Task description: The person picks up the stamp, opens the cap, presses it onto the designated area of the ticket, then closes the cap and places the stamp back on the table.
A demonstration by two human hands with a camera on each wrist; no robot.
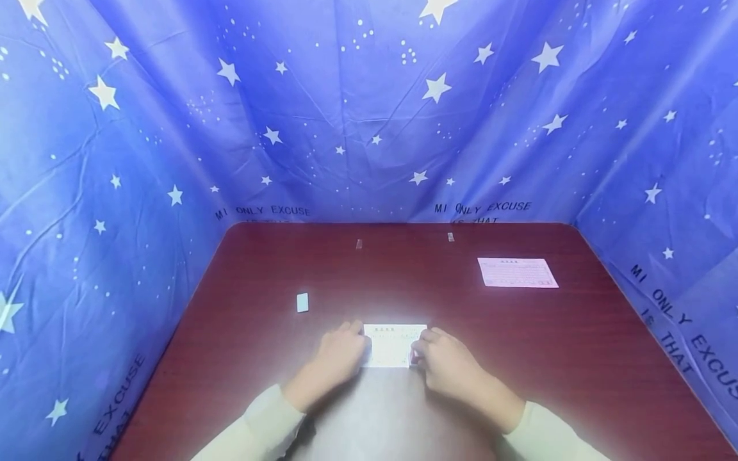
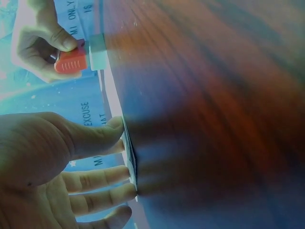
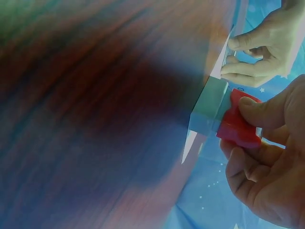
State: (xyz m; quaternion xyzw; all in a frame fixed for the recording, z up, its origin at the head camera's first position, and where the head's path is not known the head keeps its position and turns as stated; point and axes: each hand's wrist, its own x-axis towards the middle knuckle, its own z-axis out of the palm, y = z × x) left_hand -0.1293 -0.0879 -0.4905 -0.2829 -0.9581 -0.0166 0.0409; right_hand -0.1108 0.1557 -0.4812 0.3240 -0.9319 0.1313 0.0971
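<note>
A white printed slip lies on the table in front of me, with small dark print along its top. At its left edge is my left hand; the left wrist view shows its fingers nearly straight, thumb and fingertips pressing on that edge. My right hand, at the right end of the slip, grips a stamp by its ribbed red handle, thumb on one side and fingers curled behind. The stamp's pale translucent block stands right at the slip, close over the table. Its underside is hidden.
A pink printed slip lies at the back right. Left of the hands is a small white rectangular piece. Two small clear scraps lie near the far edge. Blue star-patterned curtain surrounds the dark red table.
</note>
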